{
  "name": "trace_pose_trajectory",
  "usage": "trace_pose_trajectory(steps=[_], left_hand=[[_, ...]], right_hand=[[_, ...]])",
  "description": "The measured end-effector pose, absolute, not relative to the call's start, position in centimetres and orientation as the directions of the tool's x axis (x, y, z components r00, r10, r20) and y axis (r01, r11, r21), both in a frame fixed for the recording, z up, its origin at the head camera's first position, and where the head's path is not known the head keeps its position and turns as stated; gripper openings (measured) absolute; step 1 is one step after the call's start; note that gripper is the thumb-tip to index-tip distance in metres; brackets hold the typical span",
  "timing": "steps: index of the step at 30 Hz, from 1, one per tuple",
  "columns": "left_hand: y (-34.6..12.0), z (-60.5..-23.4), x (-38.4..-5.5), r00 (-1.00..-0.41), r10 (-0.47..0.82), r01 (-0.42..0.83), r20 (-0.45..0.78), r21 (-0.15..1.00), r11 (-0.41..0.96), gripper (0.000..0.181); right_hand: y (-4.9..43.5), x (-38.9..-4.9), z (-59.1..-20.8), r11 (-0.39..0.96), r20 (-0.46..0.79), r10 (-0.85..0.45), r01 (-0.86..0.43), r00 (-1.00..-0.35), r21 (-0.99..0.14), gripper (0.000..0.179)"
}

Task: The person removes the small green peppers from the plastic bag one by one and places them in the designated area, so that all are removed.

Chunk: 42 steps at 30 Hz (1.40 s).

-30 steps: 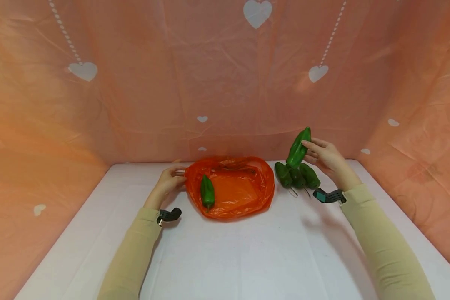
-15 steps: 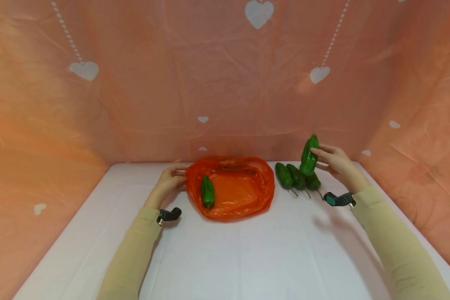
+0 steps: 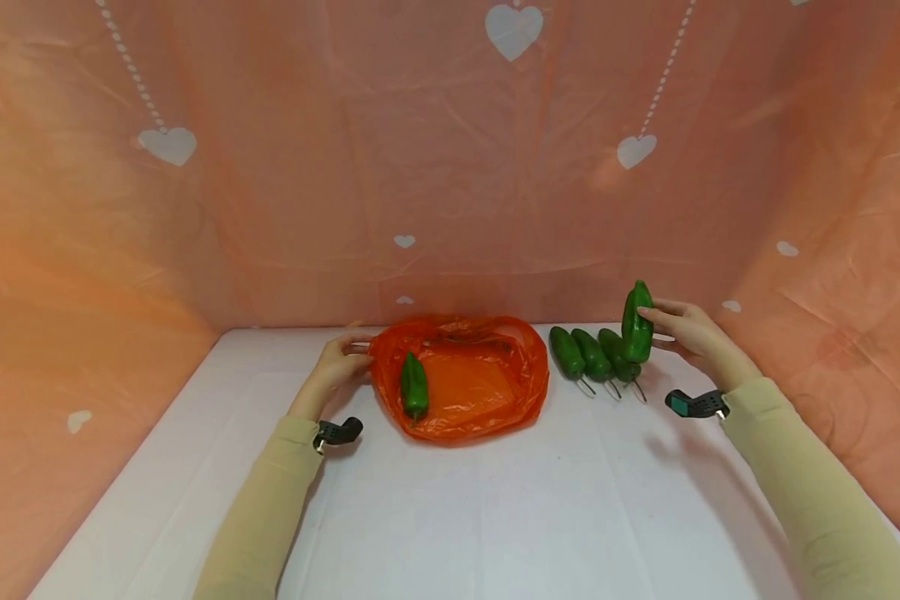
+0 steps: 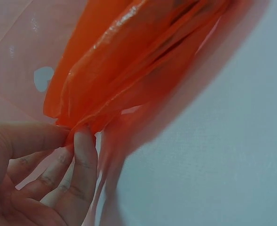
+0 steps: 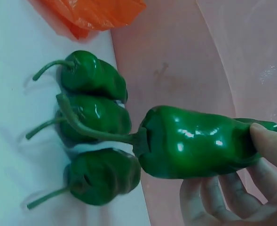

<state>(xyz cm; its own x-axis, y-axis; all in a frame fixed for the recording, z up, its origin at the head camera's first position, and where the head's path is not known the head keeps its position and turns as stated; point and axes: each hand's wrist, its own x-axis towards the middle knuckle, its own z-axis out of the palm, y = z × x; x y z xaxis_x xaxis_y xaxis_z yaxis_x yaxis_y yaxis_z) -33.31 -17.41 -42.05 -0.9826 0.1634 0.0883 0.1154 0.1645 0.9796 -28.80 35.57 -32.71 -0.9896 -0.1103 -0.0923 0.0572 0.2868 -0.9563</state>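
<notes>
My right hand [image 3: 686, 331] grips a glossy green pepper [image 5: 190, 143] between thumb and fingers, held with its tip up and its stem end down. To its left, three green peppers [image 3: 590, 357] lie side by side on the table, stems toward me. My left hand [image 4: 44, 174] pinches the rim of an orange plastic bag [image 3: 468, 379] with thumb and forefinger, at the bag's left side. The bag is spread wide, and another green pepper [image 3: 414, 387] lies inside it at the left.
A white-covered table [image 3: 465, 517] carries everything. Behind it and at both sides hangs a peach curtain [image 3: 450, 167] with white hearts, close behind the bag and the row of peppers. A black wrist device [image 3: 337, 432] is strapped to each forearm.
My right hand has moved to the right and down with its pepper, from above the middle of the row to its right end. The left hand and the bag have stayed put.
</notes>
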Motion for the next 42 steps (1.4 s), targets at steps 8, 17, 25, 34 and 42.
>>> trace_pose_trajectory(steps=[8,17,25,34,42], left_hand=[[-17.4,-41.7,-33.2,-0.987,0.156,0.067,0.044,0.987,0.144,0.044],[-17.7,-42.1,-33.7,-0.977,0.183,0.141,0.105,0.971,0.191,0.042],[-17.6,-42.0,-33.6,-0.986,0.155,0.085,0.057,0.98,0.18,0.042],[-17.5,-41.8,-33.6,-0.981,0.18,0.107,0.073,0.976,0.189,0.043],[-17.5,-41.8,-33.7,-0.984,0.166,0.098,0.064,0.973,0.21,0.042]], right_hand=[[36.4,-28.9,-32.6,0.324,-0.102,-0.13,0.054,-0.986,-0.944,0.07],[37.7,-29.2,-33.1,0.385,-0.119,-0.145,0.055,-0.982,-0.921,0.064],[38.2,-29.5,-34.0,0.415,-0.105,-0.083,0.062,-0.991,-0.908,0.068],[38.8,-29.7,-34.8,0.482,-0.117,-0.07,0.069,-0.991,-0.873,0.064],[39.0,-29.9,-35.3,0.507,-0.12,-0.034,0.086,-0.992,-0.857,0.067]])
